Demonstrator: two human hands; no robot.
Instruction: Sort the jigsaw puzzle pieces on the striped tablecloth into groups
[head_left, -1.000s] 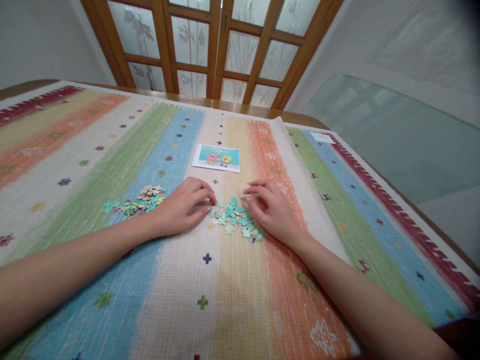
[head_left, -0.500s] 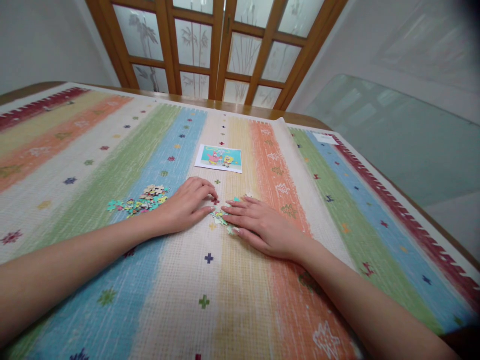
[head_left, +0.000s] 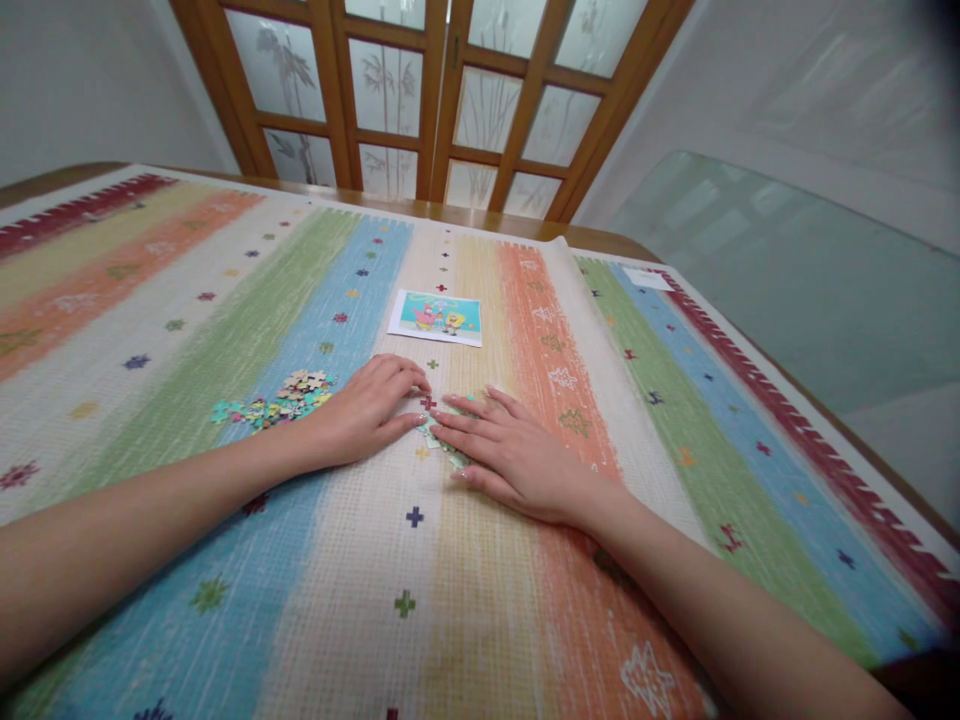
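My left hand [head_left: 373,410] rests on the striped tablecloth with its fingers curved and the thumb apart from them. Its thumb tip touches or nearly touches the left edge of a small patch of puzzle pieces [head_left: 433,440]. Over that patch lies my right hand [head_left: 517,450], palm down with fingers stretched out, hiding most of it. I cannot make out how the covered pieces fit together. Left of my left wrist sits a pile of loose jigsaw pieces [head_left: 289,400], teal, yellow and cardboard-coloured, partly behind the forearm.
A small cartoon picture card [head_left: 441,320] lies flat beyond both hands. The tablecloth [head_left: 360,600] covers a large table. Near its far right edge is a white paper slip [head_left: 648,278]. A glass-paned wooden door [head_left: 431,100] stands behind the table.
My right hand has shifted slightly left, covering more of the patch, with its fingertips closer to my left thumb. The left hand stays almost where it was.
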